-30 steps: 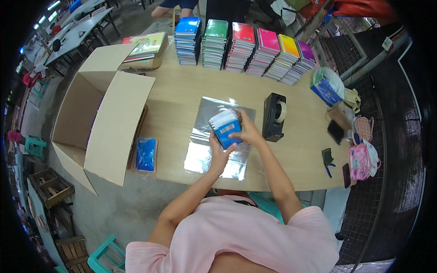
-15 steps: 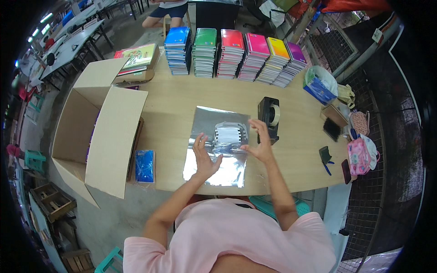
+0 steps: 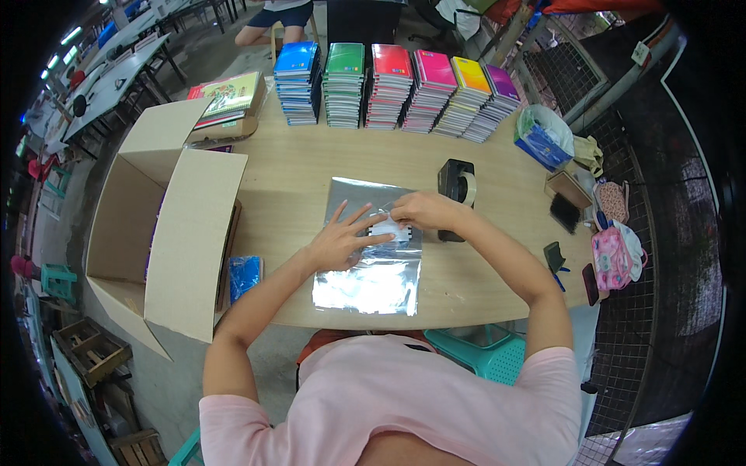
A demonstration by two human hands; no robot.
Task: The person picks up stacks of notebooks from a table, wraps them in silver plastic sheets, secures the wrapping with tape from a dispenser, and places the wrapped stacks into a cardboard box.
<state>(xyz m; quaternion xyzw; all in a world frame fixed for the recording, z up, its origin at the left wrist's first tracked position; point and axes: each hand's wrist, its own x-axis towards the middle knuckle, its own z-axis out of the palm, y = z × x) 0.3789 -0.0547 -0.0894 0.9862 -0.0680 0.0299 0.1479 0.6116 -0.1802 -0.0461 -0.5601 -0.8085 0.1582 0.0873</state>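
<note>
A small white bundle with black ring binding along its edges [image 3: 398, 230], apparently notebooks in clear plastic, lies on a stack of shiny silver plastic sheets [image 3: 373, 291] before me. My left hand [image 3: 346, 239] reaches over its left side, fingers spread and partly covering it. At the bundle's far right corner, my right hand [image 3: 418, 210] is closed with its fingertips pinched together at the clear plastic wrap. My fingers hide the exact grip. Just right of that hand stands a black tape dispenser [image 3: 457, 180] with a roll of tape.
Stacks of notebooks in blue [image 3: 298, 62], green, red, pink, yellow and purple line the far edge. At left is an open cardboard box [image 3: 194, 241], beside a wrapped blue pack [image 3: 245, 277]. A lined blue bin [image 3: 544, 144] and a brush [image 3: 565, 213] sit at right.
Both hands have come together over the bundle. My right hand moved left to its far edge and closed; my left hand moved up and right onto it, fingers spread.
</note>
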